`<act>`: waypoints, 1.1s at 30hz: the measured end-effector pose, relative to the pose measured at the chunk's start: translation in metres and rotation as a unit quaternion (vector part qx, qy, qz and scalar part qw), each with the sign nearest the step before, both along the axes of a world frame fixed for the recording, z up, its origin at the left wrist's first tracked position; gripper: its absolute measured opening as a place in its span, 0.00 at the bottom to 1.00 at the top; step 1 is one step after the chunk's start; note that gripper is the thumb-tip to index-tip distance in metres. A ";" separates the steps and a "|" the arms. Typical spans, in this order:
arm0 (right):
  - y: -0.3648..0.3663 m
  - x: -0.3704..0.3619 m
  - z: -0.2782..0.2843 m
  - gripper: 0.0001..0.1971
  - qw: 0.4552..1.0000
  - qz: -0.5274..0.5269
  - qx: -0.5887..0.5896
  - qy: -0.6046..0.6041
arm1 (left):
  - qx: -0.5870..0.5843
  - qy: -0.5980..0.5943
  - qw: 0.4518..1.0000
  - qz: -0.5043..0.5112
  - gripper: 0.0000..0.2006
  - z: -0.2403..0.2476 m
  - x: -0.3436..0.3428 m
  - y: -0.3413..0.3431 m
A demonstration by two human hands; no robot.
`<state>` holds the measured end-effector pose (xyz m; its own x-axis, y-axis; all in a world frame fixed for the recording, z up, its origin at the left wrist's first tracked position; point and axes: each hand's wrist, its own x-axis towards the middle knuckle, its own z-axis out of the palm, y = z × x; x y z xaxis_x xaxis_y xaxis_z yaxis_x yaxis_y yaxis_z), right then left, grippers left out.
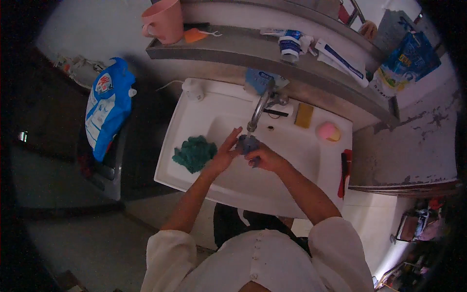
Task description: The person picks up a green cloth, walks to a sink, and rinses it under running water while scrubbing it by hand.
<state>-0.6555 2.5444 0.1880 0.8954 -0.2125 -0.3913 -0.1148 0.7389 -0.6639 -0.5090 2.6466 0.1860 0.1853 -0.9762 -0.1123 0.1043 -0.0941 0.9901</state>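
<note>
A small grey-blue cloth (249, 143) is right under the mouth of the chrome tap (258, 113), over the white sink (233, 182). My right hand (265, 158) is closed on the cloth from the right, its fingers bent round it. On the cloth's left side is my left hand (226, 155), its fingers stretched toward the tap and its thumb side near or touching the cloth; exact contact is hard to make out. A crumpled dark green cloth (195, 154) lies on the sink's left ledge, just left of my left hand. Whether water runs is unclear.
Along the sink's back edge are a white bottle (193, 90), a yellow sponge (304, 115) and a pink-and-yellow round thing (329, 131). A shelf (219, 48) overhangs behind, carrying a pink mug (165, 22) and tubes. A blue-and-white bag (108, 107) stands left.
</note>
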 end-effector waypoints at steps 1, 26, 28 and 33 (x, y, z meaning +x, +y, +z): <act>-0.006 -0.005 0.003 0.29 0.999 0.011 -0.021 0.031 | -0.068 -0.182 0.981 -0.025 0.31 0.018 -0.005 0.003; -0.025 -0.001 0.028 0.27 0.640 0.110 -0.749 0.132 | 0.183 -0.058 0.981 0.001 0.26 0.033 0.020 0.009; -0.036 -0.008 0.040 0.24 0.648 0.145 -0.737 0.126 | 0.181 -0.036 0.981 0.054 0.26 0.033 0.034 0.024; -0.061 -0.010 0.021 0.14 0.803 0.174 -0.551 0.147 | 0.106 0.116 0.978 0.140 0.27 0.023 0.051 0.048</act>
